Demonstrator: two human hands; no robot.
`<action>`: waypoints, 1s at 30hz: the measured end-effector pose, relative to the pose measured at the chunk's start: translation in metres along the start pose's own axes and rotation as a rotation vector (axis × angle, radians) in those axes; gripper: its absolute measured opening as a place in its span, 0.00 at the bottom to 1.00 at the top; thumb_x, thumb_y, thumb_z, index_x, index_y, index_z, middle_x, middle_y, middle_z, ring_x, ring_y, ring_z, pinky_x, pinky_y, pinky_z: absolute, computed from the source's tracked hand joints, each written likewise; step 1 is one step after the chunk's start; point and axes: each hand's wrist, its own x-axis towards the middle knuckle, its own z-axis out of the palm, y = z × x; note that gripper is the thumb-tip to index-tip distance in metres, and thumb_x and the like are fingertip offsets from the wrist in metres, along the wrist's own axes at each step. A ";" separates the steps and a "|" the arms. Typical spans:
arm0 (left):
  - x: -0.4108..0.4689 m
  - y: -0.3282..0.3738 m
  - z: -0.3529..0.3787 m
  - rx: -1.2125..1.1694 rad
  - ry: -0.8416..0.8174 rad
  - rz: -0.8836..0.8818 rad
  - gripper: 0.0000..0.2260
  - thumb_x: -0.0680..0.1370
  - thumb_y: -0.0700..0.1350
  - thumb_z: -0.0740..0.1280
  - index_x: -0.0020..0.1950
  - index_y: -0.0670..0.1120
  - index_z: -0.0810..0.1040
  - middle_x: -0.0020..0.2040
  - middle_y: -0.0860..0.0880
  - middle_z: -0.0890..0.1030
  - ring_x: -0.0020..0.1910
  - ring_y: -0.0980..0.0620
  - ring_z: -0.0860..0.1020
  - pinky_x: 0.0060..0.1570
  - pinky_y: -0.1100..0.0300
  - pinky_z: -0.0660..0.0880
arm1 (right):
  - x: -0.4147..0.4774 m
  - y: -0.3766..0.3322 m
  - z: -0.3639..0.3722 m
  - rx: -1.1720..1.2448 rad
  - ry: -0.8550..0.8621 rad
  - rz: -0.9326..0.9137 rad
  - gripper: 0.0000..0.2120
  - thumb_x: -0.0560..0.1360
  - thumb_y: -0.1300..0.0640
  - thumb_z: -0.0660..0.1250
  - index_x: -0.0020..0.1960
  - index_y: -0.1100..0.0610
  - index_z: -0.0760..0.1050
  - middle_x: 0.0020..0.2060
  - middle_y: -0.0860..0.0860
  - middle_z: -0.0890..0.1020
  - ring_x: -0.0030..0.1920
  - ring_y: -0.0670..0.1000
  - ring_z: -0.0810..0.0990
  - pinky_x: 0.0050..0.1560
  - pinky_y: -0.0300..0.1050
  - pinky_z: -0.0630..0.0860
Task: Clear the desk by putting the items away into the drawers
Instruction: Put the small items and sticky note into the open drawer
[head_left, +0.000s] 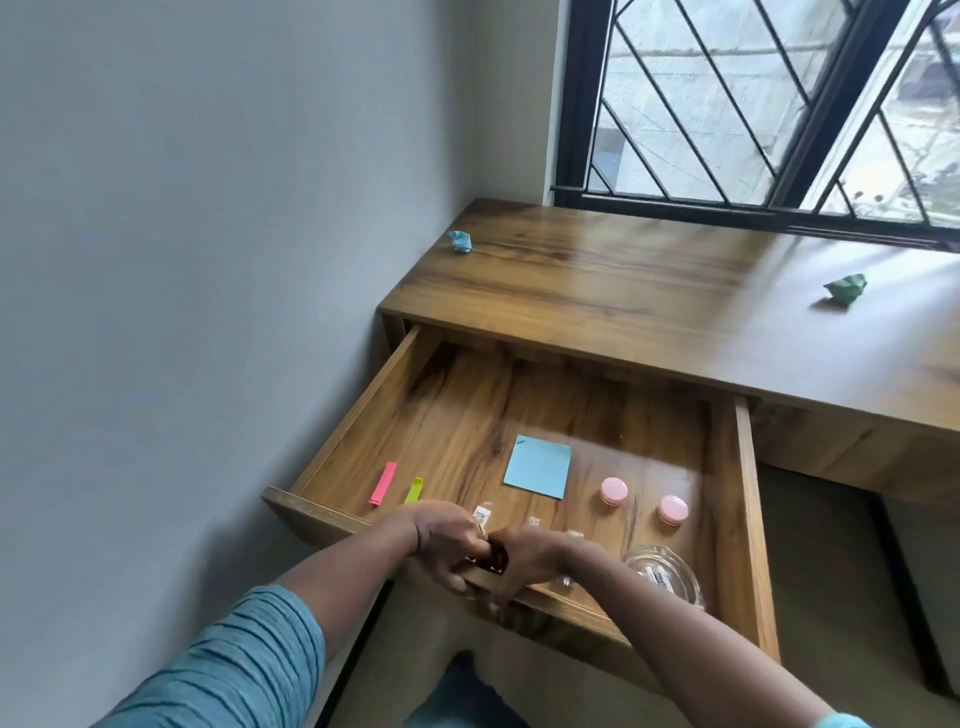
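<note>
Well, drawer (748, 493): blue note (537, 467); pink jars (614, 490) (674, 509)

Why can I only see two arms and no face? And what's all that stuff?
The camera sits on a person's head and looks down, so only their arms show. The left hand and right hand meet at the front of the open drawer, over something small; I can't tell what. In the drawer lie a blue note, two pink tins, a pink strip, a green strip and a glass bowl. On the desk sit a blue paper ball and a green paper ball, not yet put away.
</note>
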 end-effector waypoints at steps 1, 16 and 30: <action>0.001 -0.002 0.001 -0.019 0.008 -0.014 0.18 0.75 0.53 0.66 0.55 0.40 0.76 0.42 0.43 0.79 0.39 0.47 0.77 0.38 0.58 0.73 | 0.001 0.000 -0.001 0.013 -0.001 -0.002 0.28 0.65 0.48 0.74 0.63 0.49 0.70 0.54 0.48 0.77 0.53 0.49 0.74 0.57 0.43 0.71; 0.037 -0.053 -0.012 0.050 0.264 -0.330 0.21 0.76 0.61 0.61 0.58 0.48 0.78 0.52 0.47 0.81 0.53 0.46 0.77 0.50 0.54 0.73 | 0.015 0.030 -0.066 0.098 0.228 0.042 0.26 0.65 0.52 0.73 0.62 0.52 0.75 0.54 0.48 0.79 0.52 0.49 0.77 0.54 0.42 0.75; 0.132 -0.067 -0.043 -0.795 0.646 -1.216 0.47 0.75 0.49 0.69 0.76 0.37 0.36 0.76 0.38 0.34 0.76 0.40 0.39 0.75 0.53 0.46 | 0.036 0.033 -0.088 0.421 1.199 0.715 0.61 0.68 0.44 0.72 0.72 0.66 0.26 0.70 0.64 0.26 0.72 0.60 0.29 0.76 0.55 0.45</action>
